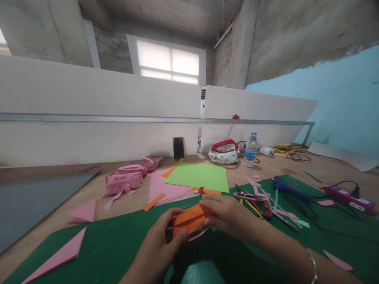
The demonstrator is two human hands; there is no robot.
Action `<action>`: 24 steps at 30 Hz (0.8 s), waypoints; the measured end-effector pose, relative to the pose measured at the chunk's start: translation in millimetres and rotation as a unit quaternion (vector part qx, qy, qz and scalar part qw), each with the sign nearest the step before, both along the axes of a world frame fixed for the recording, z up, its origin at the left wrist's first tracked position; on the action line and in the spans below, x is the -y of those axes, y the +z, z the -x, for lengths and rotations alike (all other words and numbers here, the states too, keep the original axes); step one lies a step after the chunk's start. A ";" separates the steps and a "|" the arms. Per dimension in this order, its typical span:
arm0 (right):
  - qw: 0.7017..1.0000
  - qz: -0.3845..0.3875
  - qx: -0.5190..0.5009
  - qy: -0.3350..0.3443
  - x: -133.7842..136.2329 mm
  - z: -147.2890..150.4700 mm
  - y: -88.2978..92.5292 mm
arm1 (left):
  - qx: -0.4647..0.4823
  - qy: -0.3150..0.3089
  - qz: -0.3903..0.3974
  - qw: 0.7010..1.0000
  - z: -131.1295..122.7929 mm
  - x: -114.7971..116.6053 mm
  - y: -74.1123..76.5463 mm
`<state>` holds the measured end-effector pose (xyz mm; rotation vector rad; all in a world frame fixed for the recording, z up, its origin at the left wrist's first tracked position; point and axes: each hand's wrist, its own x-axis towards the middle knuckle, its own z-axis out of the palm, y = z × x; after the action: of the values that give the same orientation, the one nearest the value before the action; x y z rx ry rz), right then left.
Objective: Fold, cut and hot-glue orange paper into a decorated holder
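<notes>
My left hand [166, 239] grips the left end of an orange folded paper piece [191, 219], its thumb along the near side. Closed on the same piece at its right end is my right hand [221, 213]. The folded paper is held tilted above the green cutting mat [127, 236], and a thin pink strip [197, 235] curves beneath it. Just beyond lie a light green sheet [199, 175], orange sheets and pink sheets [156, 189]. Near my right forearm are red-handled scissors [263, 209] among paper strips.
Pink folded paper pieces [126, 179] stand at the back left, with pink triangles [63, 256] at the left. A blue glue gun [288, 188] and purple power strip [349, 199] with cables lie right. A phone [178, 148], pouch [224, 154] and water bottle [250, 150] stand behind.
</notes>
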<state>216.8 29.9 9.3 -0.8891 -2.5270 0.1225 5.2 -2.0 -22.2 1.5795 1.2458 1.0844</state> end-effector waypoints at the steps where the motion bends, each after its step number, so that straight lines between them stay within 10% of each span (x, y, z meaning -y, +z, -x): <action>1: 1.000 -0.003 0.003 -0.005 -0.5 0.0 -0.7 | 0.001 -0.004 0.003 1.000 0.0 0.0 1.4; 24: 0.996 0.009 0.084 -0.029 2.8 -1.7 10.9 | 0.182 -0.199 0.158 0.950 14.1 -7.0 -4.8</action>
<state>218.5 27.1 20.2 -1.0177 -2.6543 0.0542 -8.9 5.0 -27.0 1.2434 0.7632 0.8184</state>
